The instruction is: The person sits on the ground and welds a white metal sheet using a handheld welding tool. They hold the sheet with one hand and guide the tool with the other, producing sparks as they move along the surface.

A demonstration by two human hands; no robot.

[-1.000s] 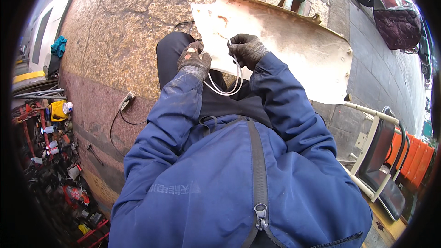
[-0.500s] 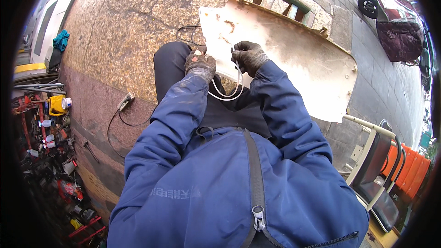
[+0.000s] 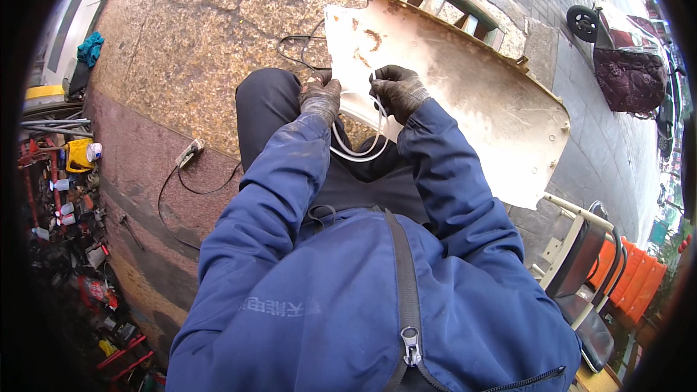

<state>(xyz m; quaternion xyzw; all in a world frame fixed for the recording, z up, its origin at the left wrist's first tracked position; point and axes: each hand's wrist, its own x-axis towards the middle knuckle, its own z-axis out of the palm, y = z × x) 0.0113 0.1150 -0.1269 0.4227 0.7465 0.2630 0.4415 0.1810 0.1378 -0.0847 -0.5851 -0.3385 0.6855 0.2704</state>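
A large white curved panel (image 3: 472,94), rust-stained near one corner, lies tilted in front of me with its near edge at my knees. My right hand (image 3: 399,91), in a dirty grey work glove, pinches a thin white cord-like strip (image 3: 361,158) over the panel. The strip hangs below in a loop between my hands. At the panel's left edge, my gloved left hand (image 3: 320,94) is closed, and what its fingers hold is hidden. A black cable (image 3: 287,56) runs on the ground to beside that hand.
A wooden stool (image 3: 454,1) stands behind the panel. On the left are a power strip (image 3: 190,152) with its cord and piled tools and parts (image 3: 72,232). At right stand a metal-framed chair (image 3: 581,261), an orange barrier (image 3: 632,276) and a covered scooter (image 3: 628,65).
My view has shifted slightly, so the panel and stool appear a little further right. Both hands stay close to the panel, and the right still pinches the white strip.
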